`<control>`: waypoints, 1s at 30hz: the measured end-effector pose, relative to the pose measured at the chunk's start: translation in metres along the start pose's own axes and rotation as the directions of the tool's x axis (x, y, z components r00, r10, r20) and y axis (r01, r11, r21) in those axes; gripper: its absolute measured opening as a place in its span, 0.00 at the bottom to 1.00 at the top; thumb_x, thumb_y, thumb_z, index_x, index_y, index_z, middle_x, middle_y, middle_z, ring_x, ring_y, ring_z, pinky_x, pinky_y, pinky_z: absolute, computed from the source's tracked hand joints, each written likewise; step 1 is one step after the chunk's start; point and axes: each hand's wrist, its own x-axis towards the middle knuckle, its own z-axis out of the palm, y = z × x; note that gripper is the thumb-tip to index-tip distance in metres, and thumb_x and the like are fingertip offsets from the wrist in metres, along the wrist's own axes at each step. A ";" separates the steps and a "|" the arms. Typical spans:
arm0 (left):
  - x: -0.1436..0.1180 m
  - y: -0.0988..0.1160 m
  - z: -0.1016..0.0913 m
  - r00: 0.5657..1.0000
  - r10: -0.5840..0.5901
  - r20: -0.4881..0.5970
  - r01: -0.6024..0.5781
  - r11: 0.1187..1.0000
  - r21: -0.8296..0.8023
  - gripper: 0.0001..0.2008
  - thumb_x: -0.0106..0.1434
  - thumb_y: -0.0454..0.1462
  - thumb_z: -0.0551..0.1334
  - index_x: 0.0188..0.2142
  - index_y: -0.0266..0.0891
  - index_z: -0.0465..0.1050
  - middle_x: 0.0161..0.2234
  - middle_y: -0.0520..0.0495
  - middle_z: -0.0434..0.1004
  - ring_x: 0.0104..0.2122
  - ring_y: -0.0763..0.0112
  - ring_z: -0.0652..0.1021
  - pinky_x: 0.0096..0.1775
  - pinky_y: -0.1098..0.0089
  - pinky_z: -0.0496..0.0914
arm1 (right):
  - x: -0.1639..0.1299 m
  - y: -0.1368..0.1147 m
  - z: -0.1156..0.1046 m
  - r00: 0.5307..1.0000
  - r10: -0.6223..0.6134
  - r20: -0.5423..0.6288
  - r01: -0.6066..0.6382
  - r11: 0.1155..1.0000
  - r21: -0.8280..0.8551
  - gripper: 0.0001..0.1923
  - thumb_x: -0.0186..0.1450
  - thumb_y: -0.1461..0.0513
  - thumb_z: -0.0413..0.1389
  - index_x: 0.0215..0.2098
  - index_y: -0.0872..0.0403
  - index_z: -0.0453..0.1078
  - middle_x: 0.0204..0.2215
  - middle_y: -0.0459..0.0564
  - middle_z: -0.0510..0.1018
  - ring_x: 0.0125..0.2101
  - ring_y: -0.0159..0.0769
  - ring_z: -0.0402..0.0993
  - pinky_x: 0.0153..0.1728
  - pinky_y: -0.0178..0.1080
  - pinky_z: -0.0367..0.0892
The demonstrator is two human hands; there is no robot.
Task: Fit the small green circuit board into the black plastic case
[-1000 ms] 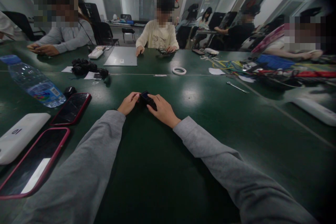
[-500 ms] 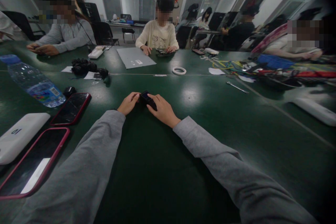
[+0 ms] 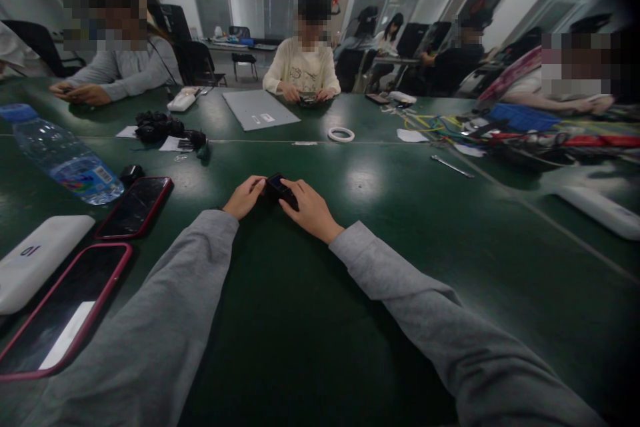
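Observation:
A small black device with a dark screen (image 3: 277, 181) lies between my hands on the green table (image 3: 320, 293). My right hand (image 3: 311, 210) grips its right side, with the fingers over the top and the thumb along the near edge. At its left end, my left hand (image 3: 245, 197) has its fingers bent against it. Both hands are closed around the device, and their fingers hide part of it. Its exact kind is too small to make out. Grey sleeves cover both my forearms.
On the left are a water bottle (image 3: 65, 153), two red-cased phones (image 3: 137, 207) and a white power bank (image 3: 43, 257). Ahead lie a tape roll (image 3: 341, 135) and a grey laptop-like slab (image 3: 260, 110). A wrench (image 3: 451, 167) and cables (image 3: 565, 137) lie right. People sit around.
My hands and the black device hold still. Across the table, the person in the cream top has brought one hand inward to the object in front of them.

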 end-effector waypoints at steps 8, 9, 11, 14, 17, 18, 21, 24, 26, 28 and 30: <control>-0.001 0.001 0.000 1.000 0.007 0.002 -0.007 1.000 -0.006 0.20 0.65 0.48 0.51 0.47 0.37 0.68 0.41 0.45 0.74 0.38 0.68 0.75 0.47 0.63 0.68 | 0.000 0.000 0.002 1.000 0.004 -0.006 -0.004 1.000 0.005 0.24 0.67 0.56 0.50 0.60 0.51 0.56 0.46 0.55 0.68 0.45 0.43 0.68 0.45 0.47 0.69; -0.001 0.001 0.000 1.000 0.009 0.001 -0.009 1.000 -0.004 0.20 0.65 0.48 0.51 0.47 0.37 0.68 0.41 0.45 0.74 0.38 0.68 0.75 0.47 0.63 0.68 | 0.000 0.000 0.003 1.000 0.005 -0.005 -0.005 1.000 0.006 0.24 0.67 0.56 0.50 0.60 0.51 0.56 0.46 0.55 0.68 0.45 0.43 0.68 0.45 0.47 0.68; -0.001 0.002 0.000 1.000 0.010 0.000 -0.010 1.000 0.000 0.20 0.65 0.48 0.51 0.47 0.37 0.68 0.40 0.46 0.74 0.38 0.69 0.75 0.47 0.64 0.68 | 0.000 0.001 0.003 1.000 0.005 -0.005 -0.005 1.000 0.007 0.24 0.67 0.56 0.50 0.60 0.51 0.56 0.46 0.55 0.68 0.45 0.43 0.68 0.45 0.47 0.68; -0.001 0.002 0.001 1.000 0.012 -0.001 -0.012 1.000 -0.003 0.20 0.65 0.48 0.51 0.47 0.37 0.68 0.39 0.46 0.74 0.37 0.69 0.74 0.46 0.64 0.68 | 0.000 0.001 0.002 1.000 -0.001 -0.004 0.001 1.000 0.017 0.24 0.67 0.56 0.50 0.60 0.51 0.56 0.46 0.54 0.68 0.45 0.43 0.68 0.46 0.47 0.68; 0.000 0.000 0.001 1.000 0.012 -0.004 -0.012 1.000 -0.009 0.20 0.65 0.48 0.51 0.47 0.37 0.68 0.39 0.46 0.74 0.37 0.69 0.75 0.46 0.64 0.68 | 0.000 -0.001 -0.001 1.000 -0.016 -0.009 0.017 0.999 0.051 0.24 0.67 0.56 0.50 0.60 0.51 0.56 0.46 0.54 0.69 0.45 0.43 0.68 0.46 0.46 0.68; 0.000 -0.001 0.001 1.000 0.007 -0.008 -0.007 1.000 -0.009 0.20 0.65 0.48 0.51 0.47 0.37 0.68 0.39 0.46 0.74 0.37 0.69 0.75 0.46 0.64 0.68 | 0.000 -0.002 -0.002 1.000 -0.022 -0.018 0.023 0.998 0.064 0.24 0.67 0.56 0.49 0.60 0.51 0.56 0.47 0.54 0.69 0.46 0.43 0.68 0.47 0.46 0.68; 0.001 -0.001 0.001 1.000 0.000 -0.021 0.000 1.000 -0.012 0.20 0.65 0.47 0.50 0.48 0.37 0.67 0.38 0.46 0.74 0.37 0.69 0.75 0.46 0.64 0.68 | -0.001 -0.004 -0.007 0.994 -0.028 -0.101 0.038 0.994 0.104 0.24 0.68 0.55 0.49 0.61 0.49 0.54 0.49 0.54 0.67 0.49 0.43 0.66 0.49 0.47 0.67; 0.000 0.000 0.001 1.000 0.006 -0.009 -0.006 1.000 -0.010 0.20 0.65 0.48 0.51 0.48 0.37 0.67 0.39 0.46 0.75 0.38 0.68 0.74 0.46 0.64 0.67 | -0.001 -0.003 -0.012 0.970 0.018 -0.243 0.017 0.990 0.141 0.26 0.68 0.55 0.48 0.62 0.48 0.51 0.52 0.53 0.66 0.52 0.44 0.64 0.52 0.49 0.65; -0.001 0.002 0.000 1.000 0.004 -0.003 -0.004 1.000 -0.014 0.21 0.65 0.48 0.51 0.48 0.37 0.68 0.41 0.45 0.75 0.39 0.68 0.74 0.46 0.64 0.67 | 0.001 0.002 -0.015 0.945 0.073 -0.318 -0.023 0.987 0.159 0.26 0.67 0.55 0.48 0.62 0.48 0.51 0.53 0.54 0.65 0.53 0.45 0.63 0.54 0.51 0.63; -0.002 0.003 0.000 1.000 0.006 0.007 -0.006 1.000 -0.024 0.20 0.65 0.48 0.50 0.48 0.38 0.68 0.43 0.45 0.75 0.40 0.67 0.74 0.47 0.64 0.67 | 0.003 0.011 -0.016 0.919 0.136 -0.371 -0.074 0.981 0.179 0.26 0.67 0.55 0.47 0.62 0.48 0.52 0.54 0.55 0.65 0.54 0.47 0.62 0.54 0.54 0.62; -0.002 0.005 -0.001 1.000 0.005 0.015 -0.004 1.000 -0.024 0.20 0.65 0.48 0.50 0.49 0.39 0.68 0.44 0.45 0.75 0.42 0.67 0.74 0.47 0.64 0.67 | 0.005 0.023 -0.015 0.891 0.203 -0.407 -0.127 0.970 0.205 0.24 0.67 0.55 0.47 0.61 0.50 0.54 0.53 0.56 0.66 0.54 0.47 0.63 0.54 0.54 0.61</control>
